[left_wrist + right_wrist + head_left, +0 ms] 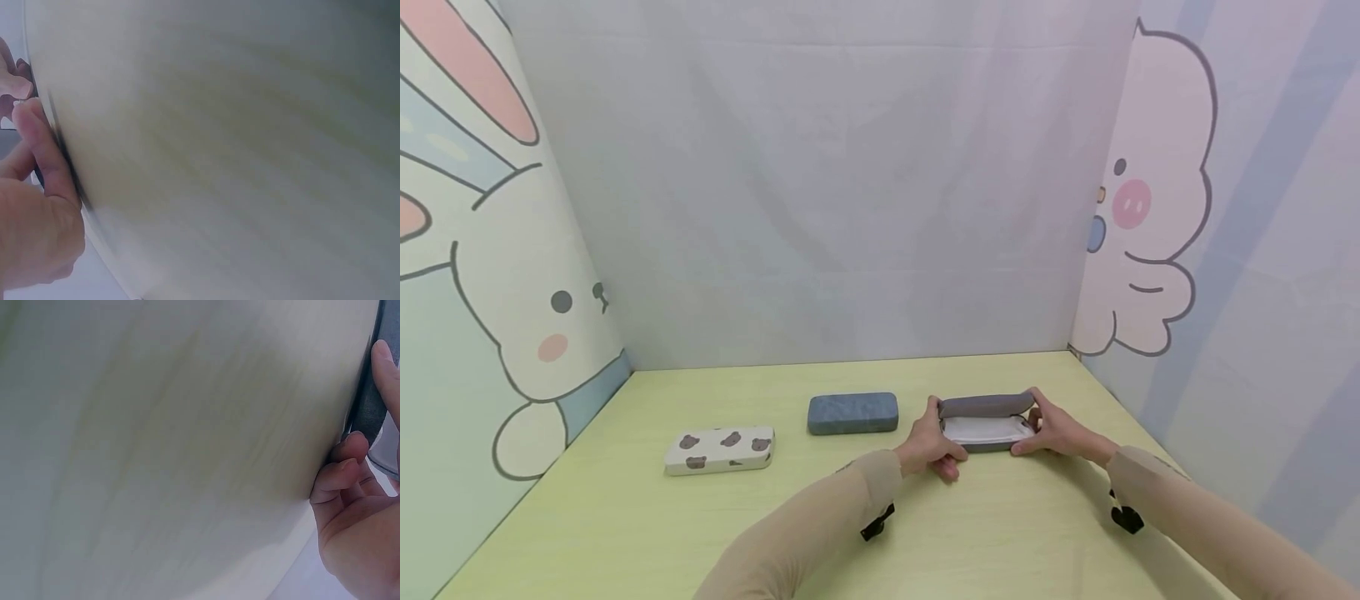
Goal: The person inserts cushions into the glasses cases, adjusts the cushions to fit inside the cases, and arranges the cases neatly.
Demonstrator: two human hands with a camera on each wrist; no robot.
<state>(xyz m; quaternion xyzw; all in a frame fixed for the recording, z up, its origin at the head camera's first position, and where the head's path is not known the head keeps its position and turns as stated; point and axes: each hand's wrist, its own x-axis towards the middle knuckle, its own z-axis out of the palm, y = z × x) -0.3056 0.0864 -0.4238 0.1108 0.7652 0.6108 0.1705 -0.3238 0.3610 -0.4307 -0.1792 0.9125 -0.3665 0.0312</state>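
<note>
A grey glasses case [987, 428] stands with its lid raised on the table, its pale lining facing up. My left hand [928, 442] grips its left end, fingers at the lid and thumb by the front edge. At the right end my right hand [1054, 428] grips it the same way, fingers on the lid's corner and thumb low at the front. In the right wrist view, the right hand [359, 506] holds the dark case [372, 409] close over the table. The left wrist view shows the left hand [40, 212] at the frame's edge, the case mostly hidden.
A blue-grey closed case [853, 414] lies left of the open one. Farther left is a white case [721, 451] with bear prints. The pale yellow table [775, 375] ends at a grey curtain [850, 208], with cartoon-printed panels on both sides.
</note>
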